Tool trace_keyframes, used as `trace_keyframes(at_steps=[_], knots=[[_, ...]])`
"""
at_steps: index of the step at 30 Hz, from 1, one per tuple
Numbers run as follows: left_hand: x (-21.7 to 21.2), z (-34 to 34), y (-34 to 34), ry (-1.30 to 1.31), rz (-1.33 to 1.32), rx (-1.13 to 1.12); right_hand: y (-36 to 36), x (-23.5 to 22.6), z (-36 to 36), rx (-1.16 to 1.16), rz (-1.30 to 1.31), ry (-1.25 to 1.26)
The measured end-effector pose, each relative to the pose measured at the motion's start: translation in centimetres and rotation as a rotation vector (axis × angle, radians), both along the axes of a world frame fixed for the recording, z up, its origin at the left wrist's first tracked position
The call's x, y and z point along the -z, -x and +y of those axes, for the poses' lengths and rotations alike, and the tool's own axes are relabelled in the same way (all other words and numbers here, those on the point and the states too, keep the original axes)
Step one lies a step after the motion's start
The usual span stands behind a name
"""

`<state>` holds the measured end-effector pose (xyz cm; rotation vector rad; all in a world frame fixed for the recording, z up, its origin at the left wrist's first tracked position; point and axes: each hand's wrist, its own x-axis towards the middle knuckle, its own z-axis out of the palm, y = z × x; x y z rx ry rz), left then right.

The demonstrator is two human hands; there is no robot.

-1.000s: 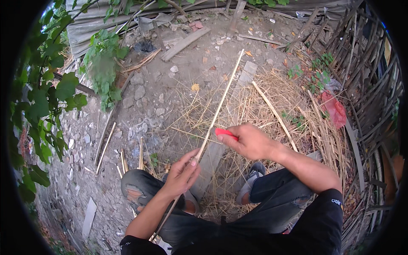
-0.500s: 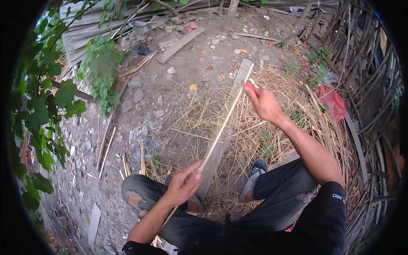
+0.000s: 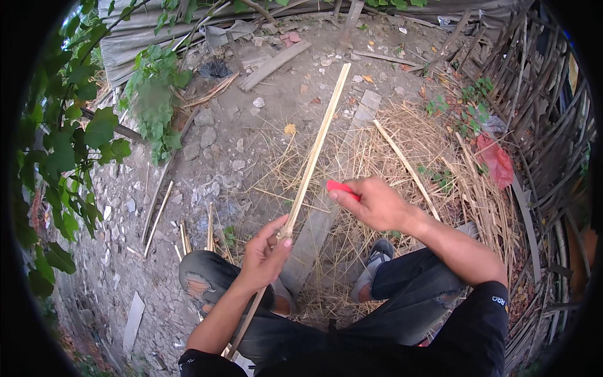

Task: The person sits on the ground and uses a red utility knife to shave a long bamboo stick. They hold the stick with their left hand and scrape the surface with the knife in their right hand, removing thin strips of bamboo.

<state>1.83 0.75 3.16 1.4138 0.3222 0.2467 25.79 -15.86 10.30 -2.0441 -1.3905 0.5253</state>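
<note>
My left hand (image 3: 265, 256) is closed around a long, pale split-bamboo strip (image 3: 317, 147) near a knot. The strip slants up and away from me. Its far part looks wide and freshly split, while its near end runs back past my wrist over my left thigh. In my right hand (image 3: 377, 204) is a red-handled knife (image 3: 343, 190), its short blade pointing left toward the strip. A small gap separates blade and strip. Below both hands, a weathered wooden plank (image 3: 314, 232) lies between my feet.
Thin shavings (image 3: 402, 144) heap beside the plank, with another pale strip (image 3: 408, 166) on top. A stick fence (image 3: 527, 94) and red plastic bag (image 3: 495, 160) stand right. Leafy vines (image 3: 59, 163) hang left. A loose board (image 3: 274, 66) and stones lie farther off.
The bamboo strip has swung left and lifted off the plank, with its broader split face now showing. My right hand has drawn back toward me with the knife, away from the plank's far end.
</note>
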Motion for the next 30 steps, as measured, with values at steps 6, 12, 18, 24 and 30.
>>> trace_keyframes(at_steps=[6, 12, 18, 24, 30], knots=[[-0.8, -0.8, -1.1, -0.023, 0.049, -0.004, 3.5, 0.1, 1.1, -0.125, -0.045, 0.199], [1.3, -0.5, -0.4, -0.113, 0.01, 0.014, 0.5, 1.1, 1.8, -0.026, -0.191, 0.154], [1.1, -0.9, 1.5, 0.015, 0.064, 0.075, -6.3, 1.0, 2.4, 0.405, -0.017, 0.128], [0.7, -1.5, 2.0, -0.088, 0.101, 0.189, -12.2, 4.0, -0.9, 0.619, -0.243, -0.032], [0.6, -1.0, 3.9, -0.026, 0.079, 0.27, -20.3, 3.6, -6.4, 1.021, -0.225, -0.245]])
